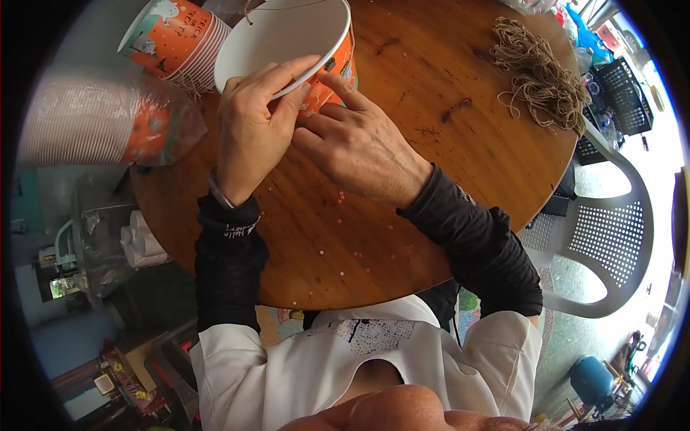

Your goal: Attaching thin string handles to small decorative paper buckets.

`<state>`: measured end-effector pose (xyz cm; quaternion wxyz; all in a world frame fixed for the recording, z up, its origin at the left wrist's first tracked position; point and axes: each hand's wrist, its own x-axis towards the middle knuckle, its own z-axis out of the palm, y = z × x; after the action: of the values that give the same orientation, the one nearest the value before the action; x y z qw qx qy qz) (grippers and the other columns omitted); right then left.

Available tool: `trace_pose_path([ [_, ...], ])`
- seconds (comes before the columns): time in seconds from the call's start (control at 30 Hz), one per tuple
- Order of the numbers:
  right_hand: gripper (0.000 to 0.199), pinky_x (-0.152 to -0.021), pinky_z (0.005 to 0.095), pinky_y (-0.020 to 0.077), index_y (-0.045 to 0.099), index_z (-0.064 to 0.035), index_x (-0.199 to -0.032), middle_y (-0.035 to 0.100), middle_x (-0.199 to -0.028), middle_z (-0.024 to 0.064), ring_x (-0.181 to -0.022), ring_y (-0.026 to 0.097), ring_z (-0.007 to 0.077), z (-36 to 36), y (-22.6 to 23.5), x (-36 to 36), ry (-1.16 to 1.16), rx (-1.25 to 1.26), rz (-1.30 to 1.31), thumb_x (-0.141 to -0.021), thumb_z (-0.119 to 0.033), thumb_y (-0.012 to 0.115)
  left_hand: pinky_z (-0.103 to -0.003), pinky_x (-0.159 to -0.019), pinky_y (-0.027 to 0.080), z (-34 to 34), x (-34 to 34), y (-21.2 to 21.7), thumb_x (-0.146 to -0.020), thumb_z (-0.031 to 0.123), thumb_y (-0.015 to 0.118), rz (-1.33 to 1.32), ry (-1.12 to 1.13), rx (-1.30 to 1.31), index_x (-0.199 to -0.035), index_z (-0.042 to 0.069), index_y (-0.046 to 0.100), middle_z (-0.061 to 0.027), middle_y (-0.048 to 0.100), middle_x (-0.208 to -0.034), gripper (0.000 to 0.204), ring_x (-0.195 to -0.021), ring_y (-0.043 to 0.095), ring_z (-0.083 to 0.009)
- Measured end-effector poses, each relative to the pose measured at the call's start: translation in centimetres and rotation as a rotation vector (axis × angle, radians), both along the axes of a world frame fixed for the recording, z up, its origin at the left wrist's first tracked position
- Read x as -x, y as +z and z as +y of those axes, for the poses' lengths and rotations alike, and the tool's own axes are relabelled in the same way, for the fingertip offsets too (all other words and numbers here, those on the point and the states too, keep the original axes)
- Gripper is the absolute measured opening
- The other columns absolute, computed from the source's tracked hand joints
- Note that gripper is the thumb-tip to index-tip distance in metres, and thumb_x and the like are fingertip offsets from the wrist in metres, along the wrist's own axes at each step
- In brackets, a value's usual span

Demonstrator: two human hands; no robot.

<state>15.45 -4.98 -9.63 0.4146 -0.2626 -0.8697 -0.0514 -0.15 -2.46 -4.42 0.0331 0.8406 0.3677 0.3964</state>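
Observation:
A large paper bucket (284, 39), white inside and orange with printed patterns outside, stands tilted near the table's far left. My left hand (251, 118) grips its near rim, fingers over the edge and thumb against the outside. With the index finger stretched to the bucket's outer wall just under the rim, my right hand (352, 136) keeps its other fingers curled; whether something small is between them is hidden. A thin brown cord (249, 10) shows at the bucket's far rim, and another strand runs down its right side.
Nested orange buckets (190, 39) stand left of the bucket, beside a plastic-wrapped stack of buckets (93, 118). A bundle of brown cords (535, 72) lies at the table's right edge. Small paper dots (341, 197) dot the wooden table (417, 65). A grey plastic chair (611, 230) stands right.

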Motion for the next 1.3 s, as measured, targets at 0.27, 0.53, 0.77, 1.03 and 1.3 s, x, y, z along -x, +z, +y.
trace_pose_path([
  [0.27,0.017,-0.082,0.0404,0.0518,0.058,-0.0055,-0.084,0.062,-0.079,0.0061,-0.078,0.063,0.0247,-1.0,0.2,-0.4,0.131,0.214,-0.059,-0.069,-0.010,0.064,-0.033,-0.067,0.044,0.0,0.7,0.1,-0.084,0.009,0.067,0.057,0.075,0.090,-0.091,0.005,0.065,-0.0069,0.064,-0.077,0.009,-0.068,0.061,-0.0254],
  [0.53,0.009,-0.060,0.0284,0.0477,0.061,0.0017,-0.090,0.063,-0.074,0.0071,-0.065,0.059,0.0177,-0.9,0.6,-0.2,0.041,0.507,0.588,-0.083,-0.002,0.065,-0.032,-0.062,0.047,-0.3,0.7,0.1,-0.085,0.015,0.070,-0.034,0.185,0.197,-0.085,0.004,0.061,-0.0058,0.065,-0.072,0.014,-0.065,0.062,-0.0200],
  [0.77,0.017,-0.069,0.0315,0.0528,0.063,0.0042,-0.088,0.066,-0.083,0.0109,-0.076,0.065,0.0173,0.0,1.3,-0.9,0.011,0.995,0.999,-0.085,-0.013,0.064,-0.027,-0.060,0.046,-0.3,1.1,0.2,-0.094,0.019,0.063,-0.172,0.090,0.221,-0.087,0.002,0.061,-0.0047,0.064,-0.074,0.018,-0.066,0.058,-0.0125],
  [1.03,0.019,-0.068,0.0298,0.0523,0.063,0.0047,-0.088,0.067,-0.083,0.0098,-0.076,0.065,0.0162,0.5,1.0,-1.2,-0.047,1.025,0.959,-0.086,-0.015,0.063,-0.025,-0.070,0.047,-0.7,0.2,0.8,-0.100,0.014,0.052,-0.515,-0.037,0.334,-0.086,-0.001,0.058,-0.0098,0.068,-0.091,0.021,-0.079,0.058,-0.0120],
  [1.3,0.018,-0.070,0.0295,0.0514,0.061,0.0049,-0.089,0.067,-0.081,0.0095,-0.079,0.064,0.0141,1.0,0.7,-1.3,-0.012,0.969,1.018,-0.087,-0.013,0.062,-0.028,-0.078,0.050,-0.2,0.0,-0.2,-0.090,0.008,0.065,-0.445,-0.083,0.475,-0.099,-0.002,0.063,-0.0101,0.069,-0.096,0.014,-0.088,0.065,-0.0165],
])
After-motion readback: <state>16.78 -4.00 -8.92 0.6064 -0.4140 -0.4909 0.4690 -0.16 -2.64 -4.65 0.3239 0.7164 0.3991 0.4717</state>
